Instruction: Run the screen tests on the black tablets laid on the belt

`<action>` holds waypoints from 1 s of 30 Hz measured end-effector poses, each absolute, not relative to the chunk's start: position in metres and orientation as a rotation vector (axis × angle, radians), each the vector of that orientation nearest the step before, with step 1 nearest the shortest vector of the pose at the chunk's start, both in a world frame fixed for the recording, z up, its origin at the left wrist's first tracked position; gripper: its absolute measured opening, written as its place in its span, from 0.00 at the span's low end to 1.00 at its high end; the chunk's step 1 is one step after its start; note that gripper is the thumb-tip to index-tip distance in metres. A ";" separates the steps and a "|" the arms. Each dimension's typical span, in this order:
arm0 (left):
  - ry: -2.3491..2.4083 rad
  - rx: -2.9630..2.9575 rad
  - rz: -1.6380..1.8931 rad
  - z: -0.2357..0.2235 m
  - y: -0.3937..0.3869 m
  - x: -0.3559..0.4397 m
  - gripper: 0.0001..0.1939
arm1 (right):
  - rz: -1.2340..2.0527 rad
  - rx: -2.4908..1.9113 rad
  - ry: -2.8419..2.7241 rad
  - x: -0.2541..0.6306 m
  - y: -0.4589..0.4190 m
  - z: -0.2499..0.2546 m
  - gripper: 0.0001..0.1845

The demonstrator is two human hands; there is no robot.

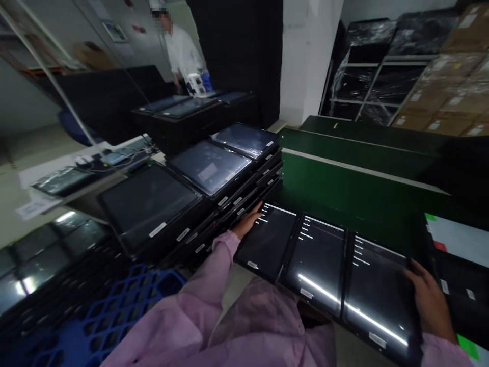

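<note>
Three tablets sit side by side in a black tray [281, 272] in front of my body. The left tablet [269, 242], the middle tablet [319, 265] and the right tablet [376, 295] each show a dark screen with short lines of white text at the upper left. My left hand [246, 223] grips the tray's left end, its thumb over the edge. At the other end, my right hand [431, 298] holds the right edge, with fingers partly hidden beneath. Small white labels lie along the tablets' near edges.
Left of me are stacked trays of tablets [153, 204] on a blue plastic pallet [114, 306]. A green work surface [336, 178] extends ahead. Dark panels with coloured patches [458, 244] lie at the right. Farther back are a person in white [185, 48] and wrapped cartons [451, 97].
</note>
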State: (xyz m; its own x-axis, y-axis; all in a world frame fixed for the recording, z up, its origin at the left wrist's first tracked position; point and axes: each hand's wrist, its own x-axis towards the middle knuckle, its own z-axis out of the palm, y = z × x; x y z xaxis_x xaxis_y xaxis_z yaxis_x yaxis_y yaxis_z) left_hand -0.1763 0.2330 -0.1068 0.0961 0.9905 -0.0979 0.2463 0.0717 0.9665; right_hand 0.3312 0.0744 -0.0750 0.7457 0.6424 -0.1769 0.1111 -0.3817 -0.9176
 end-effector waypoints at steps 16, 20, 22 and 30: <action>1.434 1.541 0.875 -0.075 0.210 -0.156 0.39 | 0.688 -1.830 -0.561 0.327 0.075 -0.071 0.42; 1.168 2.139 0.837 -0.051 0.174 -0.109 0.32 | 0.676 -1.836 -0.570 0.325 0.074 -0.070 0.45; 1.027 2.283 0.742 -0.046 0.164 -0.083 0.29 | 0.670 -1.829 -0.587 0.325 0.073 -0.070 0.46; 1.029 2.419 0.625 -0.039 0.166 -0.052 0.26 | 0.671 -1.810 -0.624 0.326 0.072 -0.073 0.44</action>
